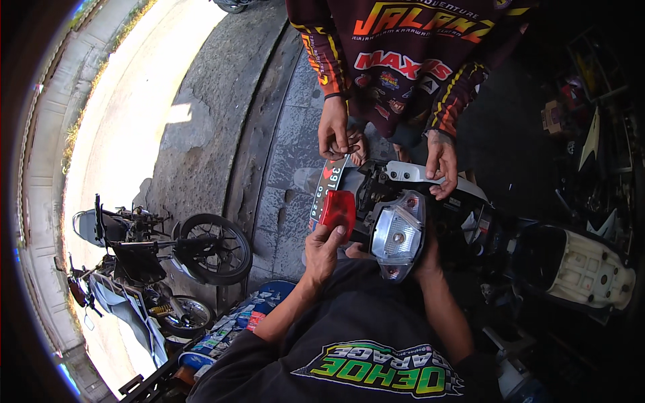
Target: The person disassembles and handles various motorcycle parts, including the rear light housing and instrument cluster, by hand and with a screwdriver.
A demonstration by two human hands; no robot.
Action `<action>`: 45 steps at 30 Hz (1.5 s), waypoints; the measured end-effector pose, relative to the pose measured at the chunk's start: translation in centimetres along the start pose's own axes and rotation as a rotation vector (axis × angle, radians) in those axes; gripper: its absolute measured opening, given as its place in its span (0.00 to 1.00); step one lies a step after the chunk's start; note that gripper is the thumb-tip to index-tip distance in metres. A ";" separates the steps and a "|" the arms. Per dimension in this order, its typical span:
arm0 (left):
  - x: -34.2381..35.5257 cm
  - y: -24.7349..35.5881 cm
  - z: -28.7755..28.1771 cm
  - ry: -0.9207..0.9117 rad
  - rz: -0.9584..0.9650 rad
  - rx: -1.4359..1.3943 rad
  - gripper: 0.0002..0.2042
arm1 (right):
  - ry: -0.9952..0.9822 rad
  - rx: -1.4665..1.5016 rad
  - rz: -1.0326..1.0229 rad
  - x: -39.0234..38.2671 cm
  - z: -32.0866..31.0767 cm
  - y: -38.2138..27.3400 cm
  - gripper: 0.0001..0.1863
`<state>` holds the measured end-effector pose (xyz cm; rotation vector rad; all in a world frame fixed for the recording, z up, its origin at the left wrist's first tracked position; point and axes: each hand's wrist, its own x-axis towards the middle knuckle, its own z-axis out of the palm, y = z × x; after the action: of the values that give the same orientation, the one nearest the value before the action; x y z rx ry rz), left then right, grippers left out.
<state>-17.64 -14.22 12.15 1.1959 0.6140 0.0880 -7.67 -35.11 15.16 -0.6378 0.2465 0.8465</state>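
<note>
My left hand point(321, 247) grips a red tail-lamp lens point(337, 213) by its lower part, in front of the license plate point(330, 174). My right hand point(426, 258) is behind the tail-lamp housing point(396, 236) with its clear cover and silver reflector, holding it from the right; most of those fingers are hidden. Just above is the rear of a motorcycle with a white grab rail point(408, 170). A co-worker's left-side hand point(336, 134) hangs over the plate, and their other hand point(440, 171) rests at the rail.
The co-worker in a maroon jersey point(403, 40) faces me. Parked motorcycles point(154, 262) stand at the left by a sunlit lane point(114, 121). An opened seat compartment point(578, 272) is at the right, with shelves of parts point(584, 101) behind. A cluttered blue tray point(265, 301) is at lower left.
</note>
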 end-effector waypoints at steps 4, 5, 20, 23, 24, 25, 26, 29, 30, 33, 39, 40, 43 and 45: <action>0.1 -0.3 -0.2 -0.006 0.013 -0.200 0.16 | -0.145 0.134 0.007 0.2 0.4 -0.2 0.45; 0.2 -0.4 -0.2 -0.002 0.024 -0.322 0.17 | -0.138 0.114 -0.003 0.2 0.4 -0.2 0.44; 3.8 3.3 -4.1 -0.304 0.046 -0.162 0.36 | -0.020 0.040 -0.049 -0.2 -2.4 0.1 0.36; 4.3 3.8 -2.7 -0.339 0.049 -0.190 0.35 | 0.042 0.028 -0.035 0.0 -1.4 -0.1 0.38; 4.8 3.4 -2.7 -0.419 0.046 -0.242 0.35 | 0.061 0.028 -0.028 -0.1 -0.8 -0.3 0.40; 5.0 3.2 -2.7 -0.440 0.026 -0.252 0.34 | 0.081 0.029 -0.022 0.0 -0.3 -0.4 0.42; 5.0 3.0 -2.8 -0.461 0.005 -0.261 0.34 | 0.014 0.074 0.008 0.0 0.0 -0.5 0.43; 5.4 2.4 -3.0 -0.494 -0.079 -0.180 0.30 | -0.080 0.118 0.048 -0.1 -0.3 -0.9 0.43; 5.5 2.3 -3.2 -0.512 -0.114 -0.090 0.28 | -0.092 0.116 0.054 -0.1 -0.6 -0.9 0.43; 5.5 3.3 -1.0 -0.521 -0.308 0.228 0.25 | -0.010 0.011 0.013 0.3 -2.5 -0.6 0.41; 6.5 3.5 1.0 -0.852 -0.442 0.681 0.32 | 0.029 0.002 0.008 2.2 -4.4 0.3 0.32; 6.3 4.0 1.4 -0.857 -0.456 0.694 0.38 | 0.078 -0.003 0.007 2.0 -3.6 0.1 0.30; 6.7 3.3 1.5 -0.817 -0.490 0.793 0.41 | 0.166 -0.039 0.017 1.9 -3.5 -0.2 0.29; 6.8 3.3 1.7 -0.846 -0.477 0.878 0.42 | 0.159 -0.020 0.027 2.2 -4.4 0.2 0.29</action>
<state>-10.25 -11.82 12.78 1.7091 0.1387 -1.1413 -6.24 -36.31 10.63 -0.7231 0.3917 0.8255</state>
